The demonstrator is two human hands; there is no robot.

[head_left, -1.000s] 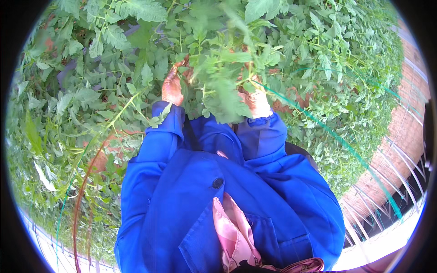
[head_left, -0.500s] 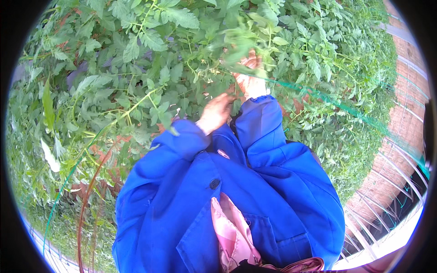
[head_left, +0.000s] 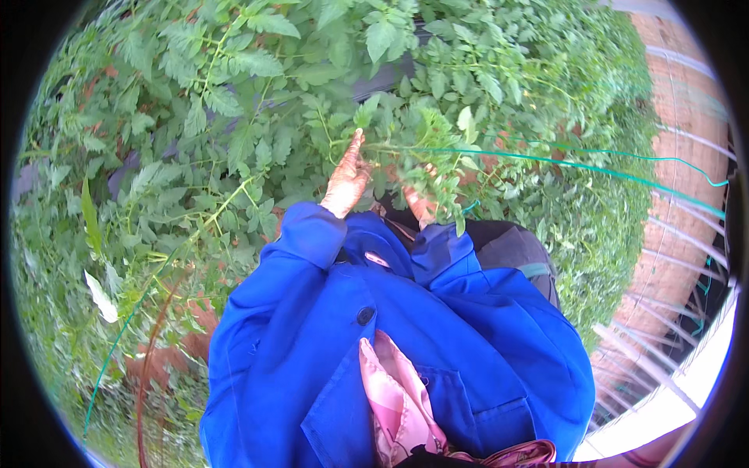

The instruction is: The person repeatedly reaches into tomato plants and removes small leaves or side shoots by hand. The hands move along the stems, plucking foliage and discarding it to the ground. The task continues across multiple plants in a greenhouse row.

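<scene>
The right hand is now lowered, grip hidden by a leafy shoot; at ten o'clock the left hand is raised, fingers extended, hold unclear; two-handed handling is suggested.

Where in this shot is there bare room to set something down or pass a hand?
Mainly the brown strip at right, bordered by foliage, though pale bars cross it. A small soil patch shows between the reddish-brown cord and the left sleeve. It is crowded around the left hand and right hand, with foliage and green twine.
</scene>
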